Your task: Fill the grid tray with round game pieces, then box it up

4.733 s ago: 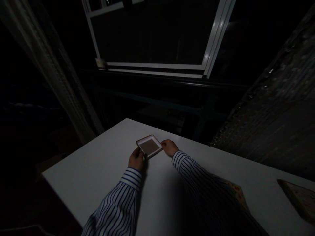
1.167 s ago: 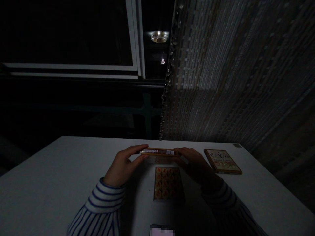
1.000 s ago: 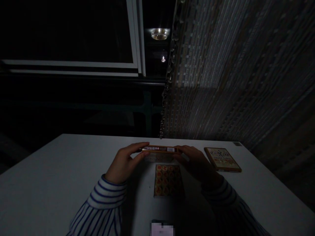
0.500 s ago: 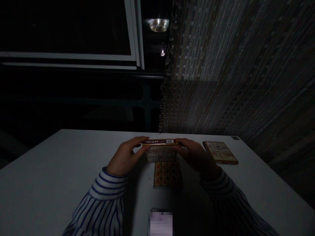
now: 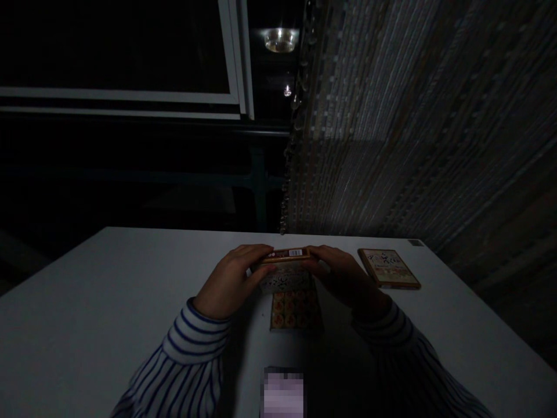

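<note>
Both hands hold a flat Chinese chess box (image 5: pixel 285 281) on edge, its narrow brown side with a barcode facing up and its pale face with dark calligraphy towards me. My left hand (image 5: pixel 232 278) grips the left end, thumb on the near face and fingers over the top. My right hand (image 5: pixel 339 273) pinches the right end the same way, in shadow. Just in front of the held box, an open tray of round chess pieces (image 5: pixel 289 310) with red markings lies on the table. Whether the held box touches that tray, I cannot tell.
A similar brown-edged flat box or lid (image 5: pixel 391 267) lies on the white table (image 5: pixel 130 290) to the right. A small square label (image 5: pixel 415 242) sits near the far right corner. A pixelated patch (image 5: pixel 284 395) covers something at the near edge. A string curtain (image 5: pixel 357 116) hangs behind.
My left hand has slid right and inward along the held box, covering more of its left end. The box has tilted slightly. The tray and the other box stay put.
</note>
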Action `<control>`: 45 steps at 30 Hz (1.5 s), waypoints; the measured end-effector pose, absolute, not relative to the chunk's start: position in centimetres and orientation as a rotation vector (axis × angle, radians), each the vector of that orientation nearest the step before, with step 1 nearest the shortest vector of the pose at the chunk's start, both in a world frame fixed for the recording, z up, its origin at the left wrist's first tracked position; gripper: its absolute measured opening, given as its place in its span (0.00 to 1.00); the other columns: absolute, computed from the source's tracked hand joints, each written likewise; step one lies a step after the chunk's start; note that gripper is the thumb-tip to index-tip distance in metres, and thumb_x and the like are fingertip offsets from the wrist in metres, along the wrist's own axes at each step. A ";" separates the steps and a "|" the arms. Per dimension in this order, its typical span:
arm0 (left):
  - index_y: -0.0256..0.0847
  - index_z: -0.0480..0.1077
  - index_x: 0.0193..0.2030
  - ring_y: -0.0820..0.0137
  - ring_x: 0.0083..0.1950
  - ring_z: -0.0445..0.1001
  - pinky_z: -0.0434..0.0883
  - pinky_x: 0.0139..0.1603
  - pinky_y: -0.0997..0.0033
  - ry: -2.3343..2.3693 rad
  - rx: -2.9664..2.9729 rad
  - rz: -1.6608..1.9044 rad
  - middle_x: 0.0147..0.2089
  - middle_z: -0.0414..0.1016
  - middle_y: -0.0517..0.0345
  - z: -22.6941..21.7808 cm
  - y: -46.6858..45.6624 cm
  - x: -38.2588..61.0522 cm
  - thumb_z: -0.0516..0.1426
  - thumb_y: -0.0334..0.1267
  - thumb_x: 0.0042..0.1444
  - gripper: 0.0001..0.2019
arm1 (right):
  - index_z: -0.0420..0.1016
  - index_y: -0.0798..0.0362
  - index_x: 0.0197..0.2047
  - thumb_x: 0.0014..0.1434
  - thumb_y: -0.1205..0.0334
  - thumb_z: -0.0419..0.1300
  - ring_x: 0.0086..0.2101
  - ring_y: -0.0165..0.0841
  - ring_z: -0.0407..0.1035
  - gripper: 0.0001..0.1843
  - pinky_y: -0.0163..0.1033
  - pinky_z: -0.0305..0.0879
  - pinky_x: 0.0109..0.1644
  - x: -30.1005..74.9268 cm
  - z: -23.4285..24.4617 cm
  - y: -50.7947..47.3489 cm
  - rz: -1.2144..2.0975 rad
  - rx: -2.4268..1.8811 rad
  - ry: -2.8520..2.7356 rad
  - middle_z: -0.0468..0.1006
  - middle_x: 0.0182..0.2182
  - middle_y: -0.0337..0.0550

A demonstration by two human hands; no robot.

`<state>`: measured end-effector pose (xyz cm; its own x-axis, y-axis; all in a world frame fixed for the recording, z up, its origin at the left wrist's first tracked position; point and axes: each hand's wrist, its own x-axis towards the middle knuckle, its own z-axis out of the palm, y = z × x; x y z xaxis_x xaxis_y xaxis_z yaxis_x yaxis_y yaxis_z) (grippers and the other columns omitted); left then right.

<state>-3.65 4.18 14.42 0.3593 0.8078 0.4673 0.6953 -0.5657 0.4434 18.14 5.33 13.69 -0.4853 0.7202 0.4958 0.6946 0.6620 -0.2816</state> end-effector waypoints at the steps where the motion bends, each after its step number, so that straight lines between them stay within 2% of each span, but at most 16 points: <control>1: 0.41 0.64 0.47 0.68 0.47 0.66 0.65 0.47 0.64 1.356 2.461 0.986 0.46 0.69 0.54 14.4 4.2 -3.7 0.50 0.43 0.51 0.17 | 0.65 0.54 0.42 0.57 0.56 0.45 0.34 0.31 0.65 0.15 0.36 0.60 0.38 18.1 13.8 5.3 0.067 -1.082 -2.296 0.72 0.33 0.44; 14: 0.43 0.65 0.46 0.69 0.44 0.69 0.66 0.45 0.67 1.273 2.434 0.925 0.44 0.71 0.56 13.9 4.4 -3.6 0.49 0.42 0.52 0.15 | 0.62 0.53 0.47 0.57 0.55 0.46 0.34 0.32 0.64 0.18 0.37 0.60 0.37 17.7 13.5 5.2 0.074 -1.058 -2.296 0.71 0.32 0.45; 31: 0.41 0.66 0.45 0.66 0.44 0.69 0.66 0.45 0.67 1.421 2.150 1.119 0.44 0.72 0.56 13.9 5.1 -4.6 0.48 0.46 0.51 0.18 | 0.63 0.56 0.48 0.56 0.57 0.48 0.44 0.34 0.61 0.18 0.42 0.59 0.47 18.5 13.2 5.7 0.031 -1.111 -2.243 0.69 0.43 0.47; 40: 0.39 0.66 0.44 0.67 0.42 0.70 0.66 0.42 0.67 1.451 1.955 1.127 0.42 0.72 0.55 13.8 5.2 -4.9 0.49 0.47 0.50 0.19 | 0.64 0.57 0.47 0.56 0.58 0.48 0.44 0.34 0.62 0.18 0.43 0.60 0.48 18.6 12.6 5.9 0.039 -1.144 -2.204 0.70 0.43 0.47; 45: 0.40 0.66 0.44 0.68 0.40 0.70 0.67 0.40 0.69 1.441 1.924 1.106 0.41 0.72 0.56 13.7 5.3 -5.0 0.48 0.47 0.51 0.18 | 0.64 0.57 0.47 0.56 0.57 0.48 0.39 0.31 0.66 0.19 0.40 0.63 0.44 18.7 12.5 6.2 0.159 -1.205 -2.150 0.71 0.41 0.46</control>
